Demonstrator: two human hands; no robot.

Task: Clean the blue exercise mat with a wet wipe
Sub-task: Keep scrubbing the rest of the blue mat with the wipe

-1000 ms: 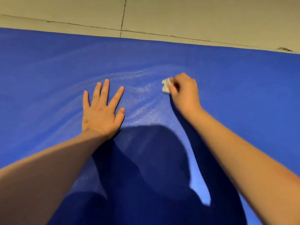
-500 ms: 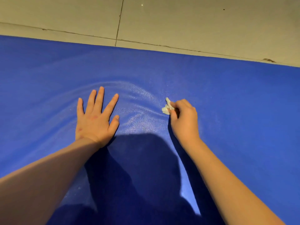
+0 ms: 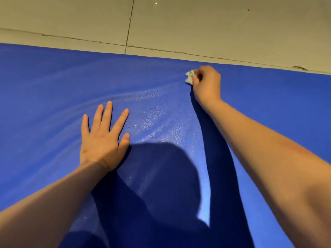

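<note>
1. The right hand, upper right of centre, has its fingers curled around a crumpled white wipe and holds it against the mat close to the far edge.
2. The left hand, left of centre, lies flat on the mat, palm down, fingers spread.
3. The blue mat fills most of the frame; a shiny streaked patch lies between the hands.
4. Shadows of head and arms darken the lower centre.
5. Beige floor tiles run across the top.
</note>
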